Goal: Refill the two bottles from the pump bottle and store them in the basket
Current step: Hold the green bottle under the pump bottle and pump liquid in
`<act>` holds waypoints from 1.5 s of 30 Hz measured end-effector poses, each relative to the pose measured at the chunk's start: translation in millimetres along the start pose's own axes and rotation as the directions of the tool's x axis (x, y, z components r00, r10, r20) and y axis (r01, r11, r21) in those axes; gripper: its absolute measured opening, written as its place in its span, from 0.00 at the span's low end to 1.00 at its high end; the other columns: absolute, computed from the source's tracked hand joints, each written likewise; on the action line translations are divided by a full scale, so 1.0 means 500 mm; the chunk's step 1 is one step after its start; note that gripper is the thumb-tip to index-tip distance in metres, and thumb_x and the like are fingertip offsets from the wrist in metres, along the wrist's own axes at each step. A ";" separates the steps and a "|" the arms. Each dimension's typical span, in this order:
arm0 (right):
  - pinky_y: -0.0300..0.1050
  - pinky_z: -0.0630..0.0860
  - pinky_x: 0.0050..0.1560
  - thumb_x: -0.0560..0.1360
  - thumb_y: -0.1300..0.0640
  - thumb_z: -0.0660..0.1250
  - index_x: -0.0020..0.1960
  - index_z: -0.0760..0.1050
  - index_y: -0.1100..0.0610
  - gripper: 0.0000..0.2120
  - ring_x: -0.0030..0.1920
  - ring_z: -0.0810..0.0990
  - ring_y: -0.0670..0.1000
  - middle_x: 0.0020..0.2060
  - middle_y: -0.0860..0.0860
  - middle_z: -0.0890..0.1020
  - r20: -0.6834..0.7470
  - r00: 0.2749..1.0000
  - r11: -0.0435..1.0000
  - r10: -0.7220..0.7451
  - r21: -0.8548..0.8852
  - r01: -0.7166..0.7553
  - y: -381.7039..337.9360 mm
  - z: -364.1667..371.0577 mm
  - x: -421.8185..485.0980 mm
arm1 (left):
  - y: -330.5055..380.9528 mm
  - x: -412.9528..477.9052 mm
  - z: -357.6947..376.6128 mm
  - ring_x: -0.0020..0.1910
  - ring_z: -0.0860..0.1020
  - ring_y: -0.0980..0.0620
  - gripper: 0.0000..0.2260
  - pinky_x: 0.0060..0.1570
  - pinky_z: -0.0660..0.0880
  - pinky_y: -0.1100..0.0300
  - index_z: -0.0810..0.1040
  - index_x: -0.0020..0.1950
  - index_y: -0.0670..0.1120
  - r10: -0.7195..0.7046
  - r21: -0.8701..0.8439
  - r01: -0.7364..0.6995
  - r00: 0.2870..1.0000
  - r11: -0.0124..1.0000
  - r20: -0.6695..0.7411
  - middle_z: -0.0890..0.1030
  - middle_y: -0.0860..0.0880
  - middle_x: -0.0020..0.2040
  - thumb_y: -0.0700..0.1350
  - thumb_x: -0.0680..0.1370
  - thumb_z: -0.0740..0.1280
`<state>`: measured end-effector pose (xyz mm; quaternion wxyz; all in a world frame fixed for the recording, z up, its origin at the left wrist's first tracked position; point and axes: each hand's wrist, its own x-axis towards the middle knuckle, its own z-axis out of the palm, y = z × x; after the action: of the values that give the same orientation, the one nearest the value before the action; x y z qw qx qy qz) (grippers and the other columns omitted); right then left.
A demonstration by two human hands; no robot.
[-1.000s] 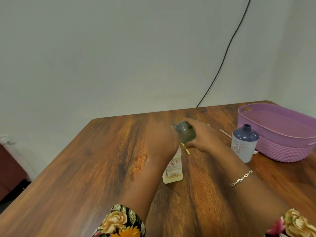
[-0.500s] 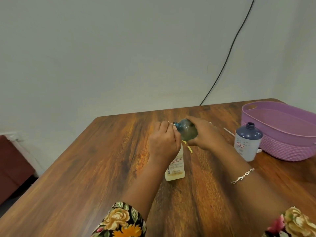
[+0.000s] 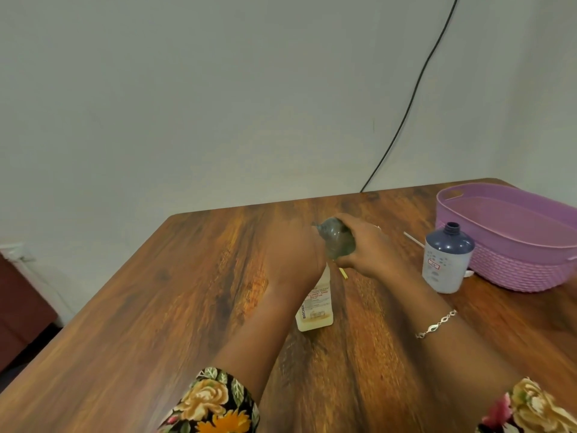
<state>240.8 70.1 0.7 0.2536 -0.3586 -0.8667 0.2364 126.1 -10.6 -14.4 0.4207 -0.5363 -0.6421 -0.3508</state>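
Note:
A pale yellow pump bottle [image 3: 315,304] with a white label stands mid-table. My left hand [image 3: 293,254], blurred, sits curled over its pump head and hides the top. My right hand [image 3: 368,251] grips a small grey-green clear bottle [image 3: 337,239], tilted with its open neck pointing left at the pump, just above the left hand. A second bottle [image 3: 446,260], dark blue on top and pale below, stands uncapped to the right. It is beside the purple basket [image 3: 530,267], in which I see nothing.
The wooden table [image 3: 156,307] ends at a grey wall behind. A black cable [image 3: 406,114] runs down the wall to the table's back edge. A thin white stick [image 3: 412,238] lies behind the blue bottle, and a small yellow piece [image 3: 343,273] lies under my right hand.
My left hand has shifted on the pump head and is now blurred with motion. The small bottle stays held at the nozzle. The view has drifted slightly.

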 end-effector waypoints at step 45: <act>0.52 0.72 0.58 0.63 0.57 0.77 0.66 0.65 0.47 0.36 0.60 0.72 0.52 0.61 0.48 0.74 0.048 0.998 0.999 -0.046 -0.021 0.047 0.004 -0.015 0.009 | 0.013 0.008 -0.020 0.34 0.78 0.48 0.17 0.29 0.71 0.62 0.81 0.38 0.38 -0.085 -0.047 0.090 0.992 0.995 0.097 0.81 0.44 0.36 0.42 0.76 0.55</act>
<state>243.5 76.2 6.2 0.2344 -0.3355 -0.8831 0.2295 133.9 -17.0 -6.6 0.3600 -0.5343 -0.6752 -0.3593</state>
